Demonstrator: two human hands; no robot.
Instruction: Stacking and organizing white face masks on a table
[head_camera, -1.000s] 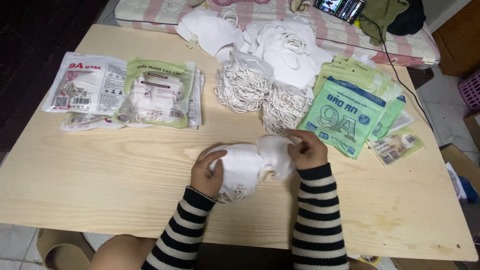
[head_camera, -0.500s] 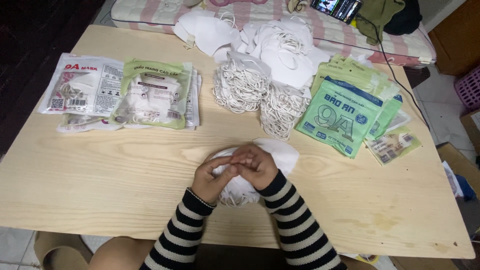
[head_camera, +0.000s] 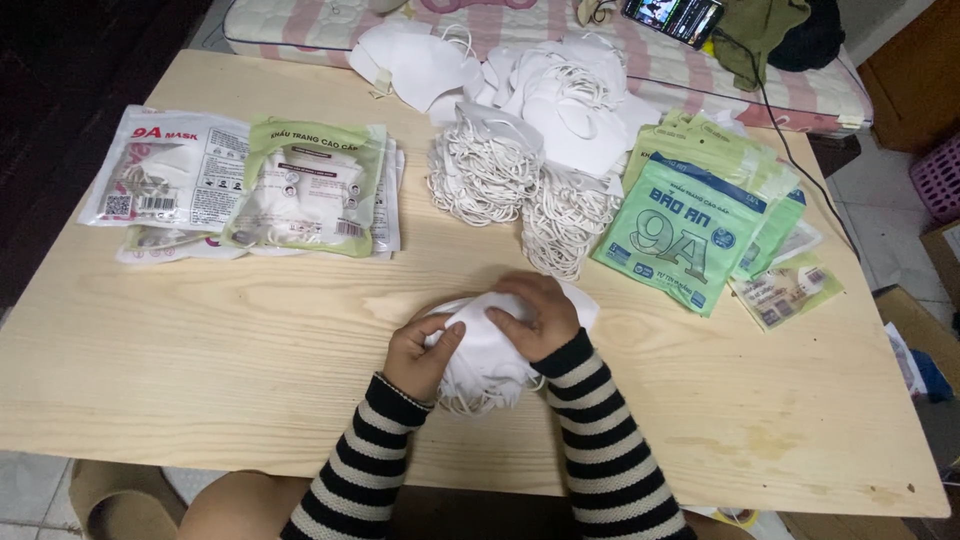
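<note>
A small stack of white face masks (head_camera: 490, 360) with elastic loops lies at the near middle of a light wooden table (head_camera: 250, 340). My left hand (head_camera: 420, 352) grips the stack's left side. My right hand (head_camera: 535, 315) presses down on its top and right side, fingers curled over the cloth. Both sleeves are black-and-white striped. The lower masks in the stack are partly hidden under my hands.
Loose white masks (head_camera: 560, 110) and bundles of elastic-looped masks (head_camera: 500, 180) lie at the back middle. Filled clear and green mask packets (head_camera: 300, 190) sit at the left, flat green packets (head_camera: 690, 225) at the right. A phone (head_camera: 672, 16) rests on striped bedding beyond the table.
My right hand moved left from the stack's right end onto its top, folding the masks together. My left hand stayed on the left side.
</note>
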